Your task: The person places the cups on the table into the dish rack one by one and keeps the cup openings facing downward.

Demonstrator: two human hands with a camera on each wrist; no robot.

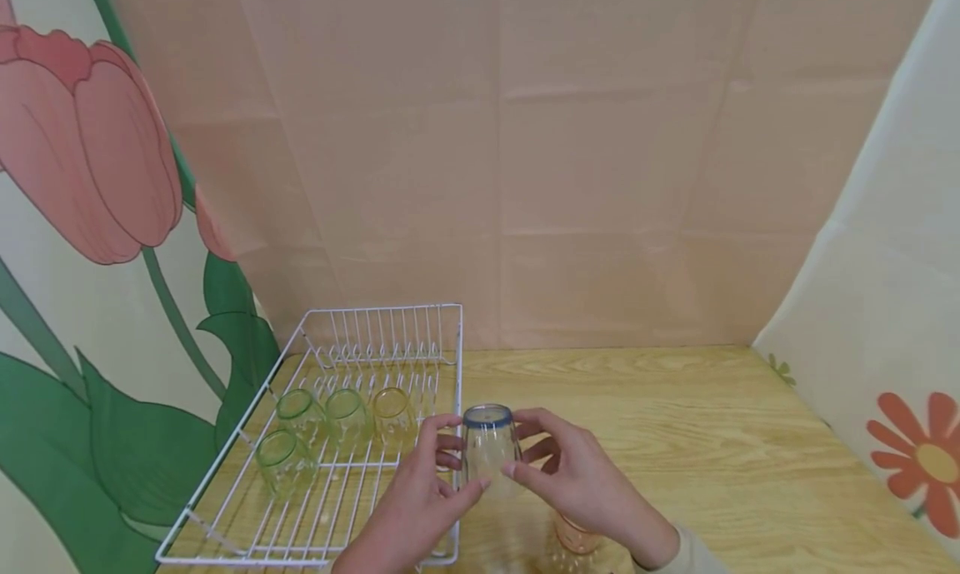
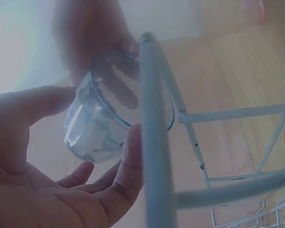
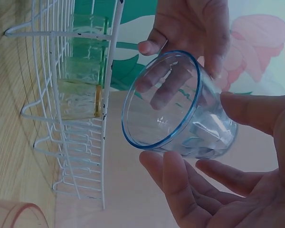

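Observation:
Between both hands is a clear drinking glass [image 1: 491,453] with a blue rim, held in front of the body by the rack's right side. My left hand [image 1: 420,495] grips one side of it with thumb and fingertips. On the opposite side my right hand [image 1: 573,474] holds it the same way, thumb toward me. The right wrist view shows the glass's open mouth and blue rim [image 3: 198,97] tilted toward that camera. In the left wrist view a white rack bar [image 2: 154,128] crosses in front of the glass and hides part of it.
A white wire dish rack [image 1: 459,349] stands on the left of the wood-grain table [image 1: 675,424]. Inside it are three green glasses [image 1: 347,424] and an amber glass [image 1: 393,420]. An orange-pink glass [image 1: 577,536] stands partly hidden below my right hand. A peach cloth [image 1: 502,157] hangs behind.

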